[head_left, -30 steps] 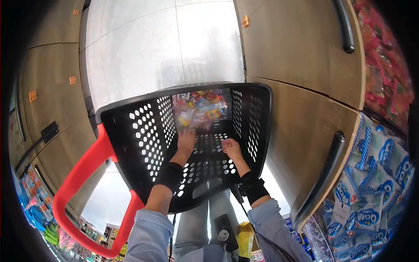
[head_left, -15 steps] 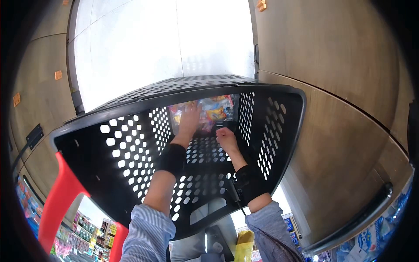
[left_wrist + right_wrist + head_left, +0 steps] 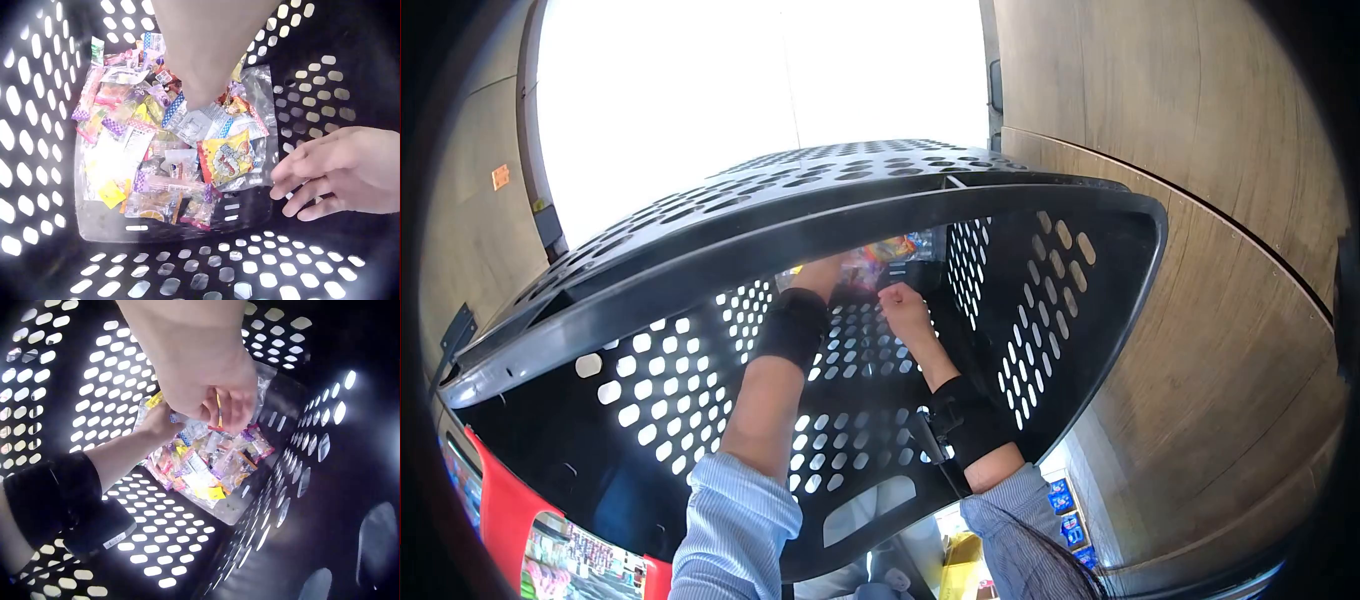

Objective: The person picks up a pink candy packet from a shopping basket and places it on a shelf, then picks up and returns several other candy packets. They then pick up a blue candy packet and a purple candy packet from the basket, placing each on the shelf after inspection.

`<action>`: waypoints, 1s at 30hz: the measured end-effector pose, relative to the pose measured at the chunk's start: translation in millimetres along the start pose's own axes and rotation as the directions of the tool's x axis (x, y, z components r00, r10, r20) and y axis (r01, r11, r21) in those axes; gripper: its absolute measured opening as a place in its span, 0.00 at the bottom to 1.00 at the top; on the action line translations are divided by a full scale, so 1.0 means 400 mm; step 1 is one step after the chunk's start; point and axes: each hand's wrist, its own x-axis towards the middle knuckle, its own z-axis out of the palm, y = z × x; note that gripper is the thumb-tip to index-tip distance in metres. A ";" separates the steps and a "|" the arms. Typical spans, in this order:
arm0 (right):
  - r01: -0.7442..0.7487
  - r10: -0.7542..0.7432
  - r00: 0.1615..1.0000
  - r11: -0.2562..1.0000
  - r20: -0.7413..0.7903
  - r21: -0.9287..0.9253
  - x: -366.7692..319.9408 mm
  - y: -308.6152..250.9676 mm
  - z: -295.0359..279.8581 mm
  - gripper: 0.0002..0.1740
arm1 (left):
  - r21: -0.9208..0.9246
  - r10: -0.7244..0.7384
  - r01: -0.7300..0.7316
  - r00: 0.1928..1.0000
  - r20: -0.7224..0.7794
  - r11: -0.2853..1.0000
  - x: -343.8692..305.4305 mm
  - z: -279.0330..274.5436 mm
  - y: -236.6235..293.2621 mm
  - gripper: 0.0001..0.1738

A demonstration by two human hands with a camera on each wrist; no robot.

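Observation:
Candy packets in bright wrappers lie piled in a clear plastic-lined area at the bottom of a black shopping basket. Among the packets my left hand reaches down; its fingers are hidden in the left wrist view, and I cannot tell whether they grip a packet. A silver packet with blue checks lies right at that hand. To the right is my right hand, its fingers loosely bent, close to a yellow packet. Nothing shows between those fingers in the left wrist view.
The basket's holed walls enclose both forearms, and its front rim hides part of the left hand in the head view. A red handle is at lower left. Wooden cabinets stand on both sides.
The basket has tilted and its rim looms larger in the head view, covering most of the candy. My left hand has gone deeper into the pile; the right has shifted slightly left.

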 end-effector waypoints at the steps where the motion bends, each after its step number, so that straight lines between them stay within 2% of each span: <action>1: 0.004 -0.004 1.000 1.000 0.002 0.009 -0.001 0.004 0.001 0.08 | -0.010 0.002 -0.002 1.000 0.002 1.000 -0.004 -0.003 -0.001 0.24; 5: -0.076 0.075 0.997 0.997 0.030 0.018 -0.031 -0.012 -0.005 0.08 | -0.071 -0.020 0.024 0.998 0.059 0.997 -0.044 -0.027 0.007 0.22; 6: -0.074 0.074 0.997 0.997 0.024 -0.007 -0.040 -0.018 -0.007 0.08 | 0.149 0.050 -0.065 0.994 0.102 0.987 -0.068 -0.077 0.026 0.20; 9: -0.071 0.072 0.997 0.996 0.021 -0.049 -0.076 -0.055 -0.013 0.08 | 0.174 0.103 -0.107 0.994 0.033 0.979 -0.137 -0.123 0.040 0.17; 10: -0.065 0.066 0.997 0.997 0.029 -0.041 -0.095 -0.072 -0.019 0.08 | 0.173 0.108 -0.096 0.992 -0.061 0.980 -0.167 -0.149 0.051 0.14; 13: -0.007 0.009 0.999 0.998 0.035 -0.060 -0.147 -0.121 -0.036 0.08 | 0.130 0.048 -0.056 0.997 0.067 0.990 -0.242 -0.239 0.083 0.14; 14: 0.019 -0.017 0.999 0.997 0.035 -0.073 -0.164 -0.133 -0.040 0.08 | 0.109 0.043 -0.048 0.998 0.050 0.993 -0.267 -0.267 0.094 0.15; 17: 0.014 -0.012 0.999 0.997 0.035 -0.080 -0.225 -0.192 -0.063 0.09 | 0.149 -0.003 -0.016 0.992 0.127 0.989 -0.327 -0.346 0.123 0.23; 18: 0.021 -0.013 0.998 0.989 0.055 -0.146 -0.244 -0.213 -0.074 0.09 | 0.149 0.005 -0.022 0.994 0.109 0.989 -0.350 -0.370 0.130 0.25; 19: 0.062 -0.055 0.997 0.985 0.049 -0.160 -0.266 -0.233 -0.083 0.09 | 0.155 0.030 -0.032 0.999 0.014 0.987 -0.375 -0.393 0.136 0.22; 21: 0.142 -0.137 0.990 0.972 0.037 -0.189 -0.316 -0.253 -0.095 0.09 | 0.112 -0.017 0.014 0.999 0.028 0.994 -0.408 -0.437 0.145 0.19; 24: 0.093 -0.089 0.995 0.992 0.048 -0.089 -0.371 -0.246 -0.106 0.08 | 0.088 -0.036 0.030 0.997 0.066 0.996 -0.460 -0.536 0.161 0.21; 25: 0.069 -0.067 0.997 0.997 0.047 -0.047 -0.399 -0.271 -0.116 0.08 | 0.046 -0.040 0.038 0.998 0.042 0.998 -0.478 -0.564 0.166 0.21; 26: -0.048 0.043 0.995 0.998 0.095 0.042 -0.430 -0.293 -0.134 0.08 | 0.003 -0.045 0.045 0.999 0.018 0.999 -0.499 -0.592 0.171 0.21; 29: -0.131 0.096 0.985 0.958 0.145 0.257 -0.498 -0.289 -0.157 0.07 | -0.061 -0.053 0.047 0.992 -0.111 0.997 -0.577 -0.657 0.189 0.20; 30: -0.170 0.136 0.979 0.954 0.151 0.249 -0.522 -0.310 -0.168 0.08 | -0.087 -0.065 0.054 0.988 -0.137 0.995 -0.600 -0.679 0.198 0.20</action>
